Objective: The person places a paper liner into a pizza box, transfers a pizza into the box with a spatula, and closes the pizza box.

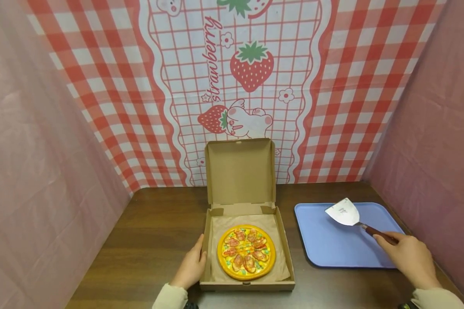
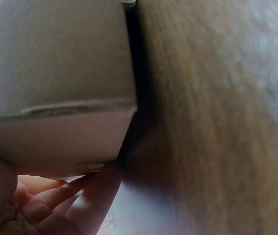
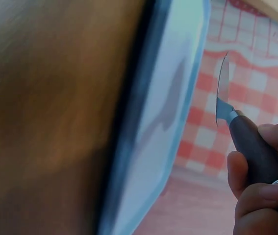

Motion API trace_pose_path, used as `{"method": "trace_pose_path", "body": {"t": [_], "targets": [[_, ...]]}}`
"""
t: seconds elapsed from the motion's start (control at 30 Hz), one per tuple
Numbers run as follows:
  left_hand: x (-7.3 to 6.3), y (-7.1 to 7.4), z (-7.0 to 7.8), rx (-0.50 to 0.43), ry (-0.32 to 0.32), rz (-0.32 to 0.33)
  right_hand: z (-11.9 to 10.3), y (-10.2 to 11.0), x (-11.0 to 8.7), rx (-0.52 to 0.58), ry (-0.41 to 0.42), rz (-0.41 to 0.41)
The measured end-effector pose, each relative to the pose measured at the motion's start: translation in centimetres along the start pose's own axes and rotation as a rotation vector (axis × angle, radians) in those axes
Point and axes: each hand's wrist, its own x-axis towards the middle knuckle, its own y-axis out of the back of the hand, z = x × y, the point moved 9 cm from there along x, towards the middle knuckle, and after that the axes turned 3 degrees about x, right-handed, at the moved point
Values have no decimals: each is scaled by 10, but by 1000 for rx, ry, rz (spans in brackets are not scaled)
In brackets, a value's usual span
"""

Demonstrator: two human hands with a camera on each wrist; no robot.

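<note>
A cardboard pizza box (image 1: 220,286) stands with its lid raised at the back. Inside, on brown paper, lies a round pizza (image 1: 245,252) with a yellow rim and sliced toppings. My left hand (image 1: 192,264) rests along the box's left wall; in the left wrist view its fingers (image 2: 92,200) lie fairly straight against the cardboard. On the right, my right hand (image 1: 411,257) grips the dark handle of a spatula (image 1: 344,213), fingers curled round it. The spatula's flat metal blade hangs over the blue tray (image 1: 321,249), pointing away and to the left.
The brown wooden table (image 1: 154,240) carries the box at the middle and the tray at the right. A red checked strawberry cloth (image 1: 251,68) hangs behind, close to the raised lid. Pink curtains (image 1: 421,141) close off both sides, the right one near the tray.
</note>
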Motion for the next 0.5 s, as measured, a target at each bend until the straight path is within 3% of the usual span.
{"method": "trace_pose_path", "body": {"t": [0.23,0.5], "targets": [[0,-1,-2,-14,20,-14,31,2,-6,-21,-69,-24],[0,0,0,-13,8,-9,51,1,-9,-39,-141,-70]]}}
